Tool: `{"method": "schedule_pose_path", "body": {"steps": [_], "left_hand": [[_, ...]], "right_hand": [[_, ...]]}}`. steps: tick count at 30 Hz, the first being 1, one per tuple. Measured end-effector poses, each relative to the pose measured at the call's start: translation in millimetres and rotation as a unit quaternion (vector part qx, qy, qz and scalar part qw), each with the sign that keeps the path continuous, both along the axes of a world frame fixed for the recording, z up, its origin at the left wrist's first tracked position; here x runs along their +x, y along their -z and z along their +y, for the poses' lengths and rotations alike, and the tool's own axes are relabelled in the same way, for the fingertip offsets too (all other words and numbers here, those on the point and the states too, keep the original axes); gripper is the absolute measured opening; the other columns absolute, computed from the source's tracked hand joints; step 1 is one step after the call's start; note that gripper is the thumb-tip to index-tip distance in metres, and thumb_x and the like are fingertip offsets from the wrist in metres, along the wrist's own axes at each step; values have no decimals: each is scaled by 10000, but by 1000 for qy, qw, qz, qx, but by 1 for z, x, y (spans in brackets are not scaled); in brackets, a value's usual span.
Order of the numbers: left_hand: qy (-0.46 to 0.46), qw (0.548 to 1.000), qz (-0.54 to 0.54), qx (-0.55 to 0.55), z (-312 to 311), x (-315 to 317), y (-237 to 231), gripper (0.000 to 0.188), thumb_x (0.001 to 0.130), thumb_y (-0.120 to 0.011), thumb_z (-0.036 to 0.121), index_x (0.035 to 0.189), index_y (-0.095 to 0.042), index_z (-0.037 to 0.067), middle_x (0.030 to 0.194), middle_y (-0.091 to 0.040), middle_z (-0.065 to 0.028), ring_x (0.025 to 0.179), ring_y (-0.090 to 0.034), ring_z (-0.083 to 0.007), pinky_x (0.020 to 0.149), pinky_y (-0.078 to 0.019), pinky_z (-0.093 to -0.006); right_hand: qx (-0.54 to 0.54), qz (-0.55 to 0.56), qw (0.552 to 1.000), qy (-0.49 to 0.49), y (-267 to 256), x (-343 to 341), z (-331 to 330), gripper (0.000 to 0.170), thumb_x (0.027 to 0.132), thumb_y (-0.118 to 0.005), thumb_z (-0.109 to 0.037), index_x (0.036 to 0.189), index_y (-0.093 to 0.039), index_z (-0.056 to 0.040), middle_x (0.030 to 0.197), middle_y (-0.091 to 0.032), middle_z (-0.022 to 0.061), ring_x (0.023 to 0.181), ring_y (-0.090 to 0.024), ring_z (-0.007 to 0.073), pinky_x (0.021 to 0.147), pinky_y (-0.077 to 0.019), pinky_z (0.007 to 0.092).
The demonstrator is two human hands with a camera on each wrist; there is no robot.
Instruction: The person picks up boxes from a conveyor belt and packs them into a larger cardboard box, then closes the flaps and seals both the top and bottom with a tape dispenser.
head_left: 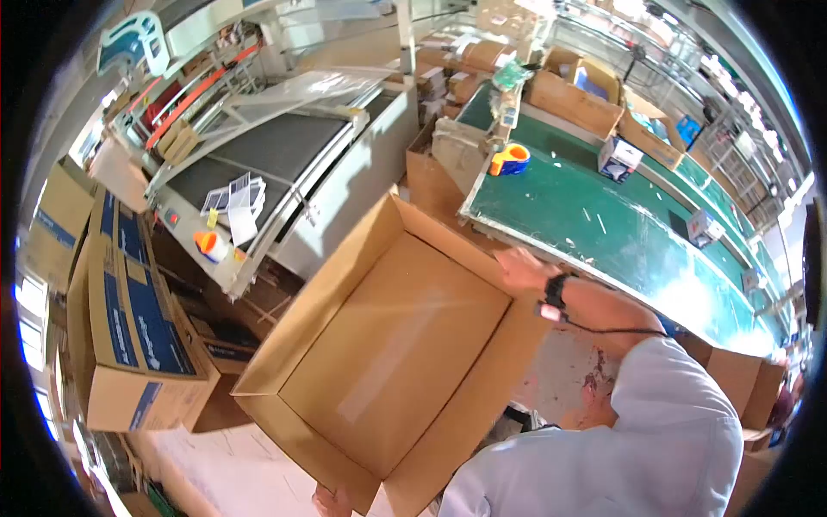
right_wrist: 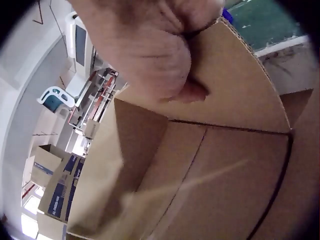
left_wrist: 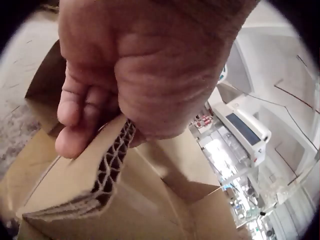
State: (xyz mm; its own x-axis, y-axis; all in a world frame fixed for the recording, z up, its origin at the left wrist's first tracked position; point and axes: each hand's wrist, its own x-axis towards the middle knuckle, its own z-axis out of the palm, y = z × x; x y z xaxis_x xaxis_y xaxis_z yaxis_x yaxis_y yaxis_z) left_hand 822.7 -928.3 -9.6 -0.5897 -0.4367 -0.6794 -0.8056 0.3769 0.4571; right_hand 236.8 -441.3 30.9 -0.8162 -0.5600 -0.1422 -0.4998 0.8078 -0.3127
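An open, empty cardboard box (head_left: 396, 327) is held tilted in front of the body, a strip of clear tape along its inside bottom. At its near lower edge the left hand (head_left: 332, 501) grips the cardboard; in the left wrist view that hand (left_wrist: 145, 65) pinches a corrugated edge (left_wrist: 112, 160) between thumb and fingers. The right hand (head_left: 527, 269) holds the top of the far right wall. In the right wrist view the thumb of the right hand (right_wrist: 150, 60) lies against the inner face of the wall (right_wrist: 235, 80), the fingers mostly hidden behind it.
A green-topped bench (head_left: 568, 207) at the right carries a tape dispenser (head_left: 510, 160), small boxes (head_left: 618, 159) and open cartons (head_left: 573, 102). At the left are a black conveyor (head_left: 267, 155) with papers (head_left: 241, 205), a glue bottle (head_left: 211, 246) and stacked blue-printed cartons (head_left: 129, 310).
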Motion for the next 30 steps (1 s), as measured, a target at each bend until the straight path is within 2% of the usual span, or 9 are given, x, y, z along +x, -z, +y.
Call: {"method": "schedule_pose_path", "body": {"steps": [4,7,9,11,12,20,24,27,30], "left_hand": [[169,922,272,-218,-41,-50,-10,368,895,-647,149,1155,-658,-111,927,-746,-284,829,-739,-478,664,-577,-547],[130,983,-97,-86,-17,-146,-73,616,892,-748,285,1368,-584,-69,1334,-638,-362,1344,-539,-518,1145,-385,-648],[170,981,-33,-92,3,-170,-64,873,920,-739,412,1531,-364,-86,1503,-477,-386,1471,-388,-525,1185,-375,-631],[351,908,119,-193,-14,-161,23,1118,936,-723,553,1662,-131,-57,1684,-261,-369,1578,-217,-534,1210,-364,-635],[336,936,11,-107,-4,-181,7,1197,920,-701,660,1703,-58,21,1765,-56,-294,1609,-85,-544,1233,-311,-679],[541,835,-33,-96,-52,-188,89,1219,846,-753,700,1723,-134,122,1779,56,-258,1597,44,-589,1203,-264,-777],[545,834,-38,-81,-56,-189,80,1183,857,-750,695,1715,-178,114,1770,31,-286,1589,2,-608,1204,-298,-750],[539,841,-32,-27,-59,-211,58,1023,910,-723,636,1673,-318,88,1753,-105,-299,1589,-109,-587,1206,-330,-714],[547,836,-47,-7,-77,-269,40,874,926,-733,567,1610,-449,102,1715,-261,-268,1576,-215,-535,1215,-328,-692]], "right_hand": [[104,-49,992,55,-4,92,5,753,830,-653,-115,1552,-447,-43,846,-718,227,881,-716,486,800,-580,567],[127,-68,989,40,9,165,-32,838,862,-679,-228,1586,-354,42,1087,-668,274,950,-707,507,834,-579,591],[0,-173,985,7,-11,208,-69,902,904,-695,-394,1587,-343,80,1372,-541,349,1132,-663,527,941,-554,612],[126,-264,946,-141,34,223,-80,1044,871,-688,-650,1641,-353,-30,1613,-296,277,1387,-454,518,1056,-493,633],[178,-308,916,-183,49,228,-85,1120,845,-684,-757,1665,-346,-74,1704,-194,249,1491,-353,512,1114,-455,638],[213,-511,764,-332,47,210,-83,1348,678,-812,-830,1729,-216,-233,1788,110,210,1637,35,478,1326,-125,581],[234,-452,801,-314,-14,210,-100,1242,713,-882,-664,1701,-302,-186,1779,-156,215,1624,-186,415,1305,-232,540],[78,-602,737,-296,62,153,-107,1109,722,-884,-585,1635,-427,-152,1680,-397,237,1556,-360,382,1239,-361,493],[145,-494,817,-260,31,80,-157,1011,722,-879,-518,1559,-506,-92,1569,-531,235,1510,-435,360,1167,-434,506]]}}
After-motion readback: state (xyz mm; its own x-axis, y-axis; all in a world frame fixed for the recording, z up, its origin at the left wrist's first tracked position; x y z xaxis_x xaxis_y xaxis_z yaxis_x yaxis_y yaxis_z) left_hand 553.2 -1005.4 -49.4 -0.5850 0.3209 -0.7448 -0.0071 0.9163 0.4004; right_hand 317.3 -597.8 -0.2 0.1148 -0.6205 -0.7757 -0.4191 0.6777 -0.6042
